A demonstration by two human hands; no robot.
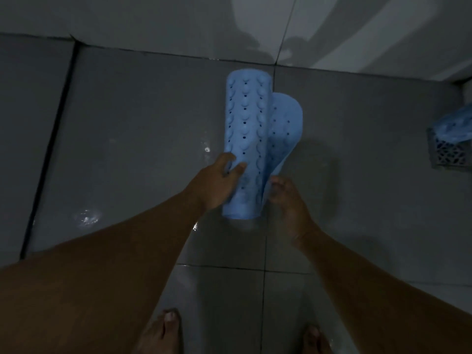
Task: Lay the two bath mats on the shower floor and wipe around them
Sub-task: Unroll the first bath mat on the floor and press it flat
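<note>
Head view: one rolled blue bath mat (246, 139) held above the wet shower floor (127, 149). Left hand (217, 180) clamped round the roll, right hand (286, 198) pinching its loose flap. Looks soft, floppy, light, probably slippery; best held by the edge. A second blue mat (457, 123), probably, lies on the drain grate (449, 154), far right of the roll. Two bare feet below.

Patterned drain grate (450, 154); bare feet (163, 330)
</note>
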